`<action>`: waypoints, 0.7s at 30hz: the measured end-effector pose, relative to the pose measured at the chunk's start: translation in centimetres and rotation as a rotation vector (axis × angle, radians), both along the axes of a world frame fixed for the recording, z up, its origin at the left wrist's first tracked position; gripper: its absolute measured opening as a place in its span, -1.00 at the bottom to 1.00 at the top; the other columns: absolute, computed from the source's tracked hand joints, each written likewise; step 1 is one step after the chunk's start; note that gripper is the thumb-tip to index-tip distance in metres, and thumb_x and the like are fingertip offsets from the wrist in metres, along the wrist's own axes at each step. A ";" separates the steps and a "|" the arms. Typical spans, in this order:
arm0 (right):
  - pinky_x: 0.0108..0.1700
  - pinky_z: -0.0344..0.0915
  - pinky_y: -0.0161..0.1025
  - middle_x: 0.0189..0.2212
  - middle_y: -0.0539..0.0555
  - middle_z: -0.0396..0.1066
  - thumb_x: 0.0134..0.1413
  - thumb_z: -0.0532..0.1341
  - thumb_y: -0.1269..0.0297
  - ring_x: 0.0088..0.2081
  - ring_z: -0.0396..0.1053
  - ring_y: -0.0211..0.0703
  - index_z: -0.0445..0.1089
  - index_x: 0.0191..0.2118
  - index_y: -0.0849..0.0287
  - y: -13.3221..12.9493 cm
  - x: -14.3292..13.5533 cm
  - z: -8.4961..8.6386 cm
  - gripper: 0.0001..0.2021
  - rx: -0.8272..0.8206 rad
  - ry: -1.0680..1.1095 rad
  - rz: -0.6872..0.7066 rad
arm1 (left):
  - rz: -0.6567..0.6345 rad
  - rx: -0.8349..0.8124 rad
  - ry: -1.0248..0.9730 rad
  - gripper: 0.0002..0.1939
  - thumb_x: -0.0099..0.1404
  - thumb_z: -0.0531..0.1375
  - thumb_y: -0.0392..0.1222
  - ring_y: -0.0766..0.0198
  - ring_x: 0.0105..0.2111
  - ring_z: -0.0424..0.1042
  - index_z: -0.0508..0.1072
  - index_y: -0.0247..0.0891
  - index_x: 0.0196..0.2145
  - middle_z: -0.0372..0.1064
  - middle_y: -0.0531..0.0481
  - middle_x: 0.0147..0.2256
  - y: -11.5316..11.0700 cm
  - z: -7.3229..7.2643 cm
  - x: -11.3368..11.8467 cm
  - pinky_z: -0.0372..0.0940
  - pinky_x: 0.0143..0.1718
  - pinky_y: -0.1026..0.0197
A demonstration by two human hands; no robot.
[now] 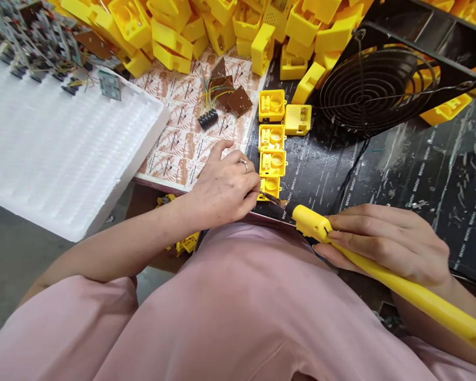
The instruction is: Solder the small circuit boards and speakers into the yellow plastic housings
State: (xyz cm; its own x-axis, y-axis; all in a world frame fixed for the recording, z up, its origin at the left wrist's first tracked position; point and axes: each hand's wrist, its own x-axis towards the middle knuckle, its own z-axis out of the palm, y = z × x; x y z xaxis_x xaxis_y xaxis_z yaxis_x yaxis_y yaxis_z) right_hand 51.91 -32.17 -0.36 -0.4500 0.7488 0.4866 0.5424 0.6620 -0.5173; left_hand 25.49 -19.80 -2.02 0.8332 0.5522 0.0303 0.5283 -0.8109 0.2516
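Note:
My right hand (384, 243) is wrapped around a long yellow hot glue gun (313, 222). The gun's dark, narrow nozzle points left at the nearest yellow plastic housing (273, 185). My left hand (230, 185), a ring on one finger, is at that housing's left edge, thumb and fingertips pinched together. Whatever is in the pinch is too small or hidden to make out. Beyond it, two more open housings, a middle one (272, 163) and another (272, 137), continue the row. A farther housing (272, 105) ends it, beside a turned-over one (298, 119).
A big pile of yellow housings (174, 42) fills the back. On the right stands a black fan (365, 92) with a wire guard. Brown circuit boards (239, 101) with wires lie left of the row. A white foam slab (71, 143) carries many wired boards (39, 42).

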 end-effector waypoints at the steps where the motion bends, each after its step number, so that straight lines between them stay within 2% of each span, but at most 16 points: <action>1: -0.29 0.61 -0.22 -0.33 0.06 0.59 0.03 0.50 0.50 -0.33 0.57 -0.17 0.48 -0.19 0.20 -0.1 0.1 0.0 -0.74 0.003 0.009 0.012 | -0.008 0.005 -0.003 -0.72 0.35 0.11 -0.25 0.06 -0.19 0.46 0.57 -0.21 -0.46 0.55 -0.06 -0.37 0.1 0.0 0.0 0.21 0.24 -0.30; 4: -0.30 0.60 -0.21 -0.28 0.09 0.60 0.00 0.51 0.52 -0.31 0.57 -0.17 0.50 -0.18 0.24 -0.4 0.4 0.0 -0.73 -0.001 0.056 0.002 | -0.021 0.028 -0.022 -0.70 0.37 0.10 -0.25 0.08 -0.20 0.45 0.57 -0.22 -0.45 0.55 -0.05 -0.38 0.1 -0.1 -0.1 0.22 0.23 -0.28; 7: -0.32 0.60 -0.21 -0.27 0.03 0.62 0.02 0.50 0.53 -0.33 0.57 -0.17 0.50 -0.18 0.13 -0.3 0.5 -0.2 -0.71 -0.038 0.050 -0.032 | -0.030 0.039 -0.026 -0.68 0.38 0.09 -0.25 0.10 -0.21 0.44 0.57 -0.23 -0.45 0.55 -0.05 -0.38 0.1 -0.2 -0.1 0.21 0.24 -0.29; 13: -0.31 0.57 -0.20 -0.31 0.07 0.59 0.04 0.49 0.50 -0.32 0.57 -0.15 0.48 -0.17 0.18 -0.2 0.6 0.2 -0.73 0.023 0.017 0.038 | -0.037 0.022 0.006 -0.70 0.35 0.09 -0.24 0.10 -0.22 0.44 0.57 -0.23 -0.46 0.53 -0.04 -0.39 0.2 0.0 0.0 0.20 0.25 -0.30; 18: -0.23 0.56 -0.19 -0.35 0.08 0.57 0.36 0.29 0.29 -0.27 0.57 -0.18 0.47 -0.15 0.11 -1.3 1.5 0.3 -0.96 -0.051 0.047 -0.168 | -0.038 0.014 0.018 -0.70 0.33 0.08 -0.24 0.09 -0.22 0.44 0.56 -0.22 -0.47 0.53 -0.04 -0.40 0.4 -0.1 0.1 0.21 0.24 -0.29; 21: -0.30 0.54 -0.24 -0.37 0.05 0.58 0.31 0.34 0.28 -0.32 0.56 -0.20 0.50 -0.08 0.06 -1.6 1.5 -0.5 -0.89 -0.021 0.084 -0.184 | -0.060 0.027 0.015 -0.70 0.33 0.07 -0.25 0.09 -0.23 0.45 0.55 -0.23 -0.47 0.53 -0.05 -0.41 0.3 -0.4 0.1 0.24 0.21 -0.30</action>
